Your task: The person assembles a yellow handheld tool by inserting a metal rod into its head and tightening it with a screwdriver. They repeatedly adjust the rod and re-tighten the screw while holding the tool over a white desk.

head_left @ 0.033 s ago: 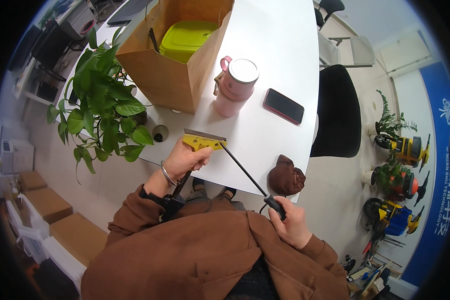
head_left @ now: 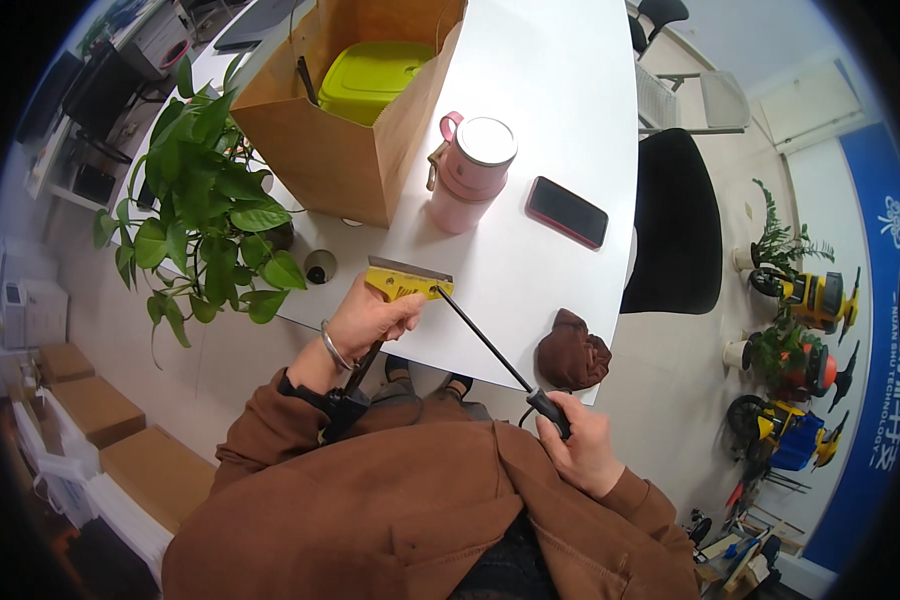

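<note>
Hardly anything had moved since the earlier frame. I watched the yellow scraper (head_left: pixel 402 284) beside the white table's (head_left: pixel 560 120) near edge, the left hand's (head_left: pixel 362 325) fingers wrapped round it. Clenched in the right hand (head_left: pixel 582 445), a screwdriver (head_left: pixel 544 405) met the scraper's right end. Beyond, I saw a brown bundle (head_left: pixel 573 352), phone (head_left: pixel 568 212) and pink tumbler (head_left: pixel 468 190).

1. We hold a yellow scraper head (head_left: pixel 408 283) in our left hand (head_left: pixel 366 318), its grey metal blade lying crosswise along the far edge.
2. We see a black-handled screwdriver (head_left: pixel 492 346), dark-shafted, slanting from our right hand (head_left: pixel 582 442) to the head's right end.
</note>
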`<state>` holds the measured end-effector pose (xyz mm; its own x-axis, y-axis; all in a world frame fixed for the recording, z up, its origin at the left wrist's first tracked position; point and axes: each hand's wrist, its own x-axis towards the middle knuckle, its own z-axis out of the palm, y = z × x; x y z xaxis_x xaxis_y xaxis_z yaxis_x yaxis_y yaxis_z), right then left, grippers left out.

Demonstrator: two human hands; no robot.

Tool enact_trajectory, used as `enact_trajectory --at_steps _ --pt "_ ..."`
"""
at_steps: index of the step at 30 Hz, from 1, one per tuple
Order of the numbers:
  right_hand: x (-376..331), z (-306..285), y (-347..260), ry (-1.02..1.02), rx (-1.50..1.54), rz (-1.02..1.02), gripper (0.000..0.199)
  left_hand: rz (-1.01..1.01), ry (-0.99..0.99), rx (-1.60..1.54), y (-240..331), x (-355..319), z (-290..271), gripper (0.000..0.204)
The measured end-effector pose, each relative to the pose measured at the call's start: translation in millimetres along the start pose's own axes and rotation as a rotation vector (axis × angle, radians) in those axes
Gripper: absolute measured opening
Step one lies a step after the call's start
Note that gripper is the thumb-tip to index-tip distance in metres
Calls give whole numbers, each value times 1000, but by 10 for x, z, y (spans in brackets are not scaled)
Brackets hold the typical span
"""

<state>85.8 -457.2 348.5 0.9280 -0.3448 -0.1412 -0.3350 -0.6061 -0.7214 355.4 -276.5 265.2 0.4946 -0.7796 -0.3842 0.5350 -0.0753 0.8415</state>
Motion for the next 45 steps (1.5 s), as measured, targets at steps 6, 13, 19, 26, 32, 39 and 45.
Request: enact_trajectory --at_steps 6,13,19,26,32,39,45 --pt "19 17 -16 23 -69 -61 28 -74 -25 -71 47 2 -21 17" --pt "-25 -20 -91 24 23 13 23 -178 -112 -202 23 29 -117 21" --pt "-7 7 -104 67 -17 -60 22 -205 -127 -215 -41 72 -150 21" --pt "19 34 -76 49 -90 -82 23 -181 -97 -137 -55 50 -76 20" --pt "9 22 -71 2 -138 -96 22 -60 -7 65 -85 9 41 16" --pt "113 -113 -27 -369 808 539 27 24 51 172 -135 18 79 13" --pt "137 -167 -18 -391 958 645 23 -25 133 156 -174 60 66 12"
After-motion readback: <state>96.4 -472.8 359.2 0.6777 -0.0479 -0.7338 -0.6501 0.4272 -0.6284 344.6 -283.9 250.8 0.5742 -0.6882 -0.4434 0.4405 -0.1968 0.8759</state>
